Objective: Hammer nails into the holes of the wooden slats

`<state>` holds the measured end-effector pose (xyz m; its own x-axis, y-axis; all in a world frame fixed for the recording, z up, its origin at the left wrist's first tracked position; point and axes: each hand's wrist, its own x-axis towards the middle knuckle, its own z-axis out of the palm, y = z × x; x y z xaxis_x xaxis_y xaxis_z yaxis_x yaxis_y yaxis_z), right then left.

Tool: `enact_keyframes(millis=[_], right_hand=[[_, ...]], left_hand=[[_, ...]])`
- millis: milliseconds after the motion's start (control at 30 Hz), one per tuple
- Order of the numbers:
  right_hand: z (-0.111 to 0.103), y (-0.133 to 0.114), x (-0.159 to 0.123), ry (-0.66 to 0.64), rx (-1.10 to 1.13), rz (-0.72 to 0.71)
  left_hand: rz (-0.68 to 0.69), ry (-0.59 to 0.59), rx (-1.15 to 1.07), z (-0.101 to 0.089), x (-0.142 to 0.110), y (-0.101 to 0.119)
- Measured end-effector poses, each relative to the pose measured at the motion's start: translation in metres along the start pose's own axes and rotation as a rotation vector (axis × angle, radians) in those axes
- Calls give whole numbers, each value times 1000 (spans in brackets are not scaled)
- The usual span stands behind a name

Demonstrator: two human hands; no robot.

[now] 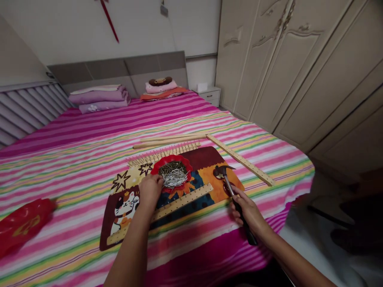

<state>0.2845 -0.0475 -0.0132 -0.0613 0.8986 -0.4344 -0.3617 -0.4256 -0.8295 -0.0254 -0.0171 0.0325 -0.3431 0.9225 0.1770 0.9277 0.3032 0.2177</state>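
Note:
My left hand (pixel 150 190) reaches into a red dish (pixel 158 166) heaped with several silver nails (pixel 172 174); its fingers are curled at the pile, and what they pinch is hidden. My right hand (pixel 247 211) grips the black handle of a hammer (pixel 231 184), whose head rests on a colourful cat-print mat (pixel 206 157). Between the hands, a wooden strip with a row of holes (pixel 185 199) lies across the mat. Behind the dish lies a second strip (pixel 167 154) with nails standing in it.
The mat lies on a bed with a pink striped cover (pixel 74 159). More wooden strips (pixel 239 159) and rods (pixel 167 140) lie behind and to the right. A red plastic bag (pixel 22 223) sits at the left. Pillows, wardrobe doors (pixel 299 67) and the bed's right edge are nearby.

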Motion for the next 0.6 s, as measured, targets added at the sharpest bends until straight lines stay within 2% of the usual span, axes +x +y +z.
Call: enact_keyframes(millis=[133,333,600], right_hand=[[-1,-1,0,1,-13,-4],[-2,-1,0,-5,-13,-12],[-1,3,3,2,-27,-16]], left_hand=[[-31,-105,189,5,18,14],[-85,-215,194,5,25,17],[-58,-197,182,6,23,13]])
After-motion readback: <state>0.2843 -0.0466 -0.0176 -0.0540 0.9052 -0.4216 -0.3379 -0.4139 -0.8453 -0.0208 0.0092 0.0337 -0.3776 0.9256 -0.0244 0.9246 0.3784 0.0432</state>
